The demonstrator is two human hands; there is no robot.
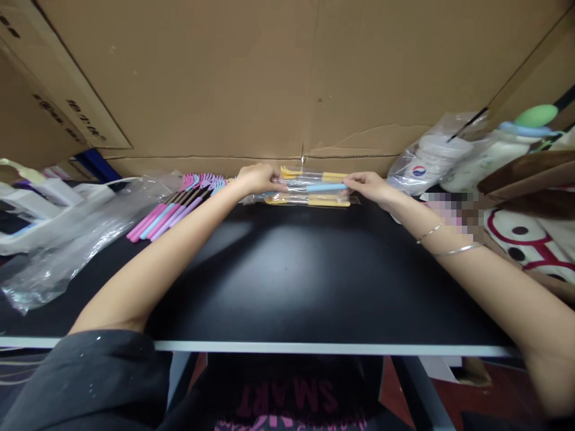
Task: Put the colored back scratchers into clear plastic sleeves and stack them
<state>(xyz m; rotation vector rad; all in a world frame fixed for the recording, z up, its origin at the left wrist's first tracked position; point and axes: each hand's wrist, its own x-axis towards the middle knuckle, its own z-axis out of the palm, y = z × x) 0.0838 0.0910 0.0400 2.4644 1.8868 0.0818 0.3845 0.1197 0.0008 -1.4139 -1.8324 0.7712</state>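
Cardboard point(287, 78) walls off the far side of the black tabletop point(287, 269) I am looking down on, and both arms stretch out to that back edge. I have the left hand point(259, 179) pinching the left end of a wrapped blue stick point(327, 187), and the right hand point(371, 187) pinching its blue handle end between thumb and fingers. Glare makes it hard for me to say whether the left fingertips grip the stick itself or only its clear film. It lies level between the hands, among yellow-handled sticks point(329, 202) in clear sleeves, near the cardboard. Off to the left I see a fanned row of pink, blue and purple sticks point(166, 215), with crumpled plastic bags point(90, 224) beside them. On my right, a bagged white cup point(435, 155) stands beside a green-topped bottle point(498, 149), and two bracelets point(458, 249) circle the right forearm.
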